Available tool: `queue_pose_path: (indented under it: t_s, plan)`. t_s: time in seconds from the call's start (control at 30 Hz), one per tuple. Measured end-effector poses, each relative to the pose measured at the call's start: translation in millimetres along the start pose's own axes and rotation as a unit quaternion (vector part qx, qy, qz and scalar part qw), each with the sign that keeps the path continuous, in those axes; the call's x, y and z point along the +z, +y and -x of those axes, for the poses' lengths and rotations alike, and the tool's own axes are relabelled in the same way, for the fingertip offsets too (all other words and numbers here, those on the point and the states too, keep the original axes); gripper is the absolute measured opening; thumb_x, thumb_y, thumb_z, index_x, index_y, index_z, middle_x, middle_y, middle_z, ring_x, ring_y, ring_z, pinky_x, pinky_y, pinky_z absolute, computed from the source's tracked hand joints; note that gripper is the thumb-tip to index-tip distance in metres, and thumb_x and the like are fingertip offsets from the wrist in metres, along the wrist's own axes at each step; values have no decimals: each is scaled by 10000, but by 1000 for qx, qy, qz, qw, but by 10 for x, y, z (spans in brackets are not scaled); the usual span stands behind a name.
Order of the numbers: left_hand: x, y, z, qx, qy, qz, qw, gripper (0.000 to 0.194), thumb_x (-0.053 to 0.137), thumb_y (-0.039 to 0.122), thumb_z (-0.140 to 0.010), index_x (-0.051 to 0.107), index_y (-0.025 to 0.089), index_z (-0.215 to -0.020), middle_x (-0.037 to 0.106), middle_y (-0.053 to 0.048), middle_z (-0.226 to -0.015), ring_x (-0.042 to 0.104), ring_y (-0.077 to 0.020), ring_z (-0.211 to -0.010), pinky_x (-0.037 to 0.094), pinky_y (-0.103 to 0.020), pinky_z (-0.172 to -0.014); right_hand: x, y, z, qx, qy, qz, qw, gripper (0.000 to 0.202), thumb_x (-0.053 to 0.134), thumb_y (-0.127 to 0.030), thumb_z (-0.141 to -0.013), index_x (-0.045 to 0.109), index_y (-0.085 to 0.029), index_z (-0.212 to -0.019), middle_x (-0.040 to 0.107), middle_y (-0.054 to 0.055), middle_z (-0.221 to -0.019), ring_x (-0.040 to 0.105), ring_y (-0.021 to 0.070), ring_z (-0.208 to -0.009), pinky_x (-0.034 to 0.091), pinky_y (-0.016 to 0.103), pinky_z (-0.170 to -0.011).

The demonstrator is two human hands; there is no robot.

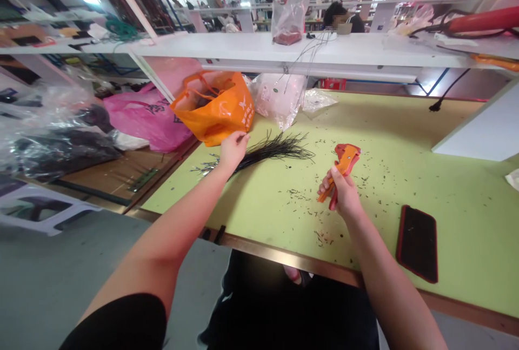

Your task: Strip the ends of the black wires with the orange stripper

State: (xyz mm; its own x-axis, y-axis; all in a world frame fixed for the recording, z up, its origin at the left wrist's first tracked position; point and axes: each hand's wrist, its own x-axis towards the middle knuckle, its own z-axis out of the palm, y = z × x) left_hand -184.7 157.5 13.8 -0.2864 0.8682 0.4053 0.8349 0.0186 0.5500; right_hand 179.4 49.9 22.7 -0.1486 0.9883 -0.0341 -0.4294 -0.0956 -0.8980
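Observation:
My right hand (pixel 345 190) is wrapped round the handles of an orange and red wire stripper (pixel 347 158), its head pointing away from me above the green tabletop (pixel 259 215). A bundle of thin black wires (pixel 275 150) lies to the left, with pale tips at its left end. Over that bundle is my left hand (pixel 234 151), fingers curled and pressed together; what they hold, if anything, is too small to make out. Small dark clippings (pixel 300 194) are scattered beneath and around the stripper.
A dark phone with a red edge (pixel 417 243) lies at right. Behind the wires stand an orange bag (pixel 223 117), a pink bag (pixel 148 117) and a clear plastic bag (pixel 279 98). A white shelf (pixel 227 47) crosses above the table's back. Other people are in the background.

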Motion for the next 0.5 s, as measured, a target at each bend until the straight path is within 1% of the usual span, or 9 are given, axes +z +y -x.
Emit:
queue_pose_path:
  t_s: [0.07, 0.1, 0.13, 0.2, 0.27, 0.3, 0.37, 0.43, 0.5]
  plan:
    - [-86, -3, -36, -26, 78, 126, 989, 173, 578, 353, -1016, 650, 196, -1005, 779, -46, -940, 746, -201, -879, 584, -342, -895, 9, -4, 7, 1, -15, 3, 1000, 565, 840, -705, -822, 532, -243, -717, 475, -66, -556, 501, 117, -468, 544, 282, -493]
    - [-137, -5, -70, -39, 120, 201, 971, 142, 593, 339, -1019, 607, 202, -986, 757, -21, -896, 737, -178, -837, 587, -323, -861, 7, -5, 7, -3, -18, 7, 1000, 567, 831, -705, -832, 520, -246, -713, 455, -71, -544, 479, 113, -455, 526, 277, -476]
    - [-195, -8, -113, -52, 157, 269, 949, 136, 601, 325, -1030, 563, 206, -977, 732, 3, -860, 722, -152, -793, 586, -302, -825, 2, -5, 4, -12, -17, 12, 1000, 562, 822, -706, -840, 520, -247, -718, 465, -67, -551, 491, 117, -466, 532, 279, -485]
    - [-328, -21, -216, -67, 203, 346, 914, 166, 585, 309, -1075, 485, 212, -986, 682, 47, -818, 675, -100, -719, 572, -260, -765, -20, -1, -10, -38, -10, 27, 999, 537, 816, -705, -846, 551, -248, -756, 552, -37, -617, 588, 143, -552, 582, 293, -554]
    - [-470, -32, -318, -70, 225, 374, 897, 183, 540, 301, -1124, 433, 213, -1004, 644, 82, -803, 618, -55, -666, 548, -226, -725, -52, 12, -27, -55, 0, 48, 997, 512, 823, -703, -839, 591, -247, -813, 646, -1, -722, 670, 173, -661, 610, 300, -599]
    - [-537, -30, -361, -69, 229, 381, 893, 182, 514, 297, -1143, 418, 213, -1014, 635, 93, -803, 591, -38, -646, 535, -213, -708, -68, 21, -35, -56, 2, 60, 997, 507, 828, -702, -834, 606, -246, -839, 678, 12, -767, 686, 180, -684, 608, 296, -586]
    - [-651, 8, -419, -68, 229, 398, 886, 162, 487, 269, -1162, 410, 208, -1033, 633, 109, -806, 554, -16, -618, 508, -193, -680, -94, 43, -44, -45, 1, 83, 996, 511, 825, -712, -830, 625, -243, -865, 707, 24, -808, 679, 177, -650, 572, 284, -509]
    - [-737, 102, -441, -80, 221, 421, 876, 131, 475, 209, -1163, 419, 201, -1046, 642, 115, -802, 537, -6, -593, 489, -187, -661, -99, 60, -43, -35, -1, 93, 995, 523, 814, -727, -832, 631, -238, -856, 711, 28, -804, 664, 172, -612, 545, 280, -462]
    - [-800, 243, -446, -99, 213, 441, 866, 119, 451, 148, -1161, 428, 198, -1055, 653, 113, -799, 546, -7, -580, 491, -193, -661, -80, 64, -31, -33, -2, 91, 995, 536, 810, -739, -830, 624, -236, -816, 688, 20, -753, 665, 174, -612, 564, 284, -482]
